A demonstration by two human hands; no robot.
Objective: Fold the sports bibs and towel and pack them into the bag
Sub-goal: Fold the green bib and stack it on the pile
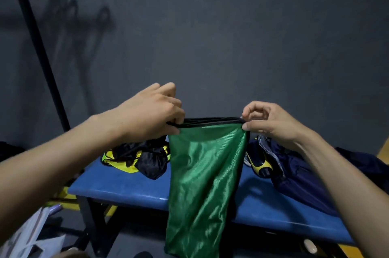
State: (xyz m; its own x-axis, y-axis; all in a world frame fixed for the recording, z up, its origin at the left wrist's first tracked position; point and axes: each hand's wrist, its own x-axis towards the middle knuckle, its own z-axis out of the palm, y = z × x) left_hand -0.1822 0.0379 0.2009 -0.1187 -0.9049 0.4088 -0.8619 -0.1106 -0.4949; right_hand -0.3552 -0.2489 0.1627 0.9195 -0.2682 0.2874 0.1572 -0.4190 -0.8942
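I judge the step in hand to be folding: I hold the green bib [205,175] up over the desk [126,188]. My left hand [151,114] pinches the black top hem at one corner; my right hand [269,120] pinches the other. The cloth hangs doubled, its lower end past the desk's front edge. The next move calls for bringing both corners together evenly. On the blue desk lie a yellow-black bundle [136,158] and a navy bag [305,177]. Behind stands a grey wall [231,47].
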